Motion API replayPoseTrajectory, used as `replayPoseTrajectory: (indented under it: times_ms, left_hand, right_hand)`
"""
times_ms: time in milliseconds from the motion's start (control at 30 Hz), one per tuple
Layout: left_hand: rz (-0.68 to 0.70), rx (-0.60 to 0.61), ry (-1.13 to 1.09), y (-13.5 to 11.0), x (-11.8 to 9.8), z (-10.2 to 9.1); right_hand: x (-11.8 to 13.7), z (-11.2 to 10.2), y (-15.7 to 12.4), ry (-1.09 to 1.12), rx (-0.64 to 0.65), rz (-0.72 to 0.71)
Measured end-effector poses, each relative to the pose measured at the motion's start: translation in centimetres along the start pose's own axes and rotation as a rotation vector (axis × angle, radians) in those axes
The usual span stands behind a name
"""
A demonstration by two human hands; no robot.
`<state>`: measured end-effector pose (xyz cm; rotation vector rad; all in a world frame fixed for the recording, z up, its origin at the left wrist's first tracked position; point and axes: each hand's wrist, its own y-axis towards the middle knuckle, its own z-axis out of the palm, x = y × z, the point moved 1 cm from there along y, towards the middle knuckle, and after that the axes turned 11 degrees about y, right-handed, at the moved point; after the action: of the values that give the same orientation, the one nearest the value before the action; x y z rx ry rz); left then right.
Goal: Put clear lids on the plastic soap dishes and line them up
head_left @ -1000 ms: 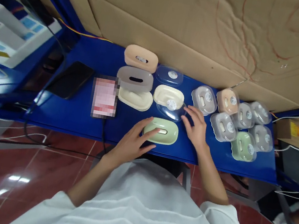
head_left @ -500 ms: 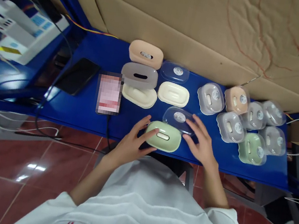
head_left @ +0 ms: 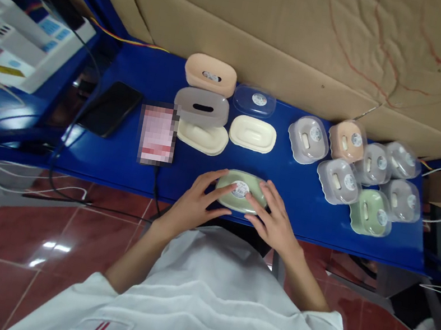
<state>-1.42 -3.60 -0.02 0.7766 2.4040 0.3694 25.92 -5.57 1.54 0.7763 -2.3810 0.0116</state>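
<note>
A green soap box (head_left: pixel 226 197) lies near the front edge of the blue table, a transparent lid with a round white sticker (head_left: pixel 240 189) over its top. My left hand (head_left: pixel 202 199) grips the left end, fingers bent over the lid and thumb at the near side. At the right end, my right hand (head_left: pixel 275 217) has its fingers on the lid and its thumb at the near rim. Whether the lid is fully seated is hidden by the fingers. Behind them are a cream tray (head_left: pixel 252 134) and a loose transparent lid (head_left: pixel 253 101).
An orange box body (head_left: pixel 211 72), a grey box body (head_left: pixel 201 106) and cream trays (head_left: pixel 203 138) sit left of centre. Several lidded soap boxes (head_left: pixel 339 181) are grouped at right. A phone (head_left: pixel 111 109), a blurred-out device (head_left: pixel 158 134) and cables lie left. Cardboard (head_left: pixel 246 16) lines the back.
My right hand has moved left with the transparent lid, which now covers the green soap box instead of lying behind it. My left hand stays at the box's left end.
</note>
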Motion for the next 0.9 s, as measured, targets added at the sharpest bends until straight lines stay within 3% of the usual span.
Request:
replayPoseTrajectory:
  times_ms: [267,367,467,533,633,767,900]
  left_hand:
    - [-0.037,0.019,-0.042,-0.3,0.0,0.0]
    - [-0.056,0.039,-0.063,-0.5,-0.3,-0.2]
    - [-0.067,0.024,0.008,-0.1,-0.3,-0.6]
    - [-0.059,0.024,0.090,1.2,-0.2,-0.8]
    - [-0.033,0.070,0.190,4.3,0.0,-0.6]
    - [-0.015,0.153,0.281,8.5,0.4,1.0]
    - [0.016,0.205,0.334,9.6,0.1,2.2]
  right_hand:
    - [-0.7,0.6,-0.4,-0.030,-0.033,-0.059]
    - [-1.8,-1.4,-0.9,-0.047,-0.201,-0.100]
    - [-4.1,-5.1,-0.6,-0.176,-0.464,0.014]
    - [-6.2,-7.4,0.4,-0.271,-0.603,0.134]
    - [-9.0,-9.4,2.8,-0.320,-0.696,0.233]
    - [-10.8,-9.2,6.2,-0.283,-0.661,0.326]
    - [-9.1,-7.7,7.8,-0.349,-0.647,0.344]
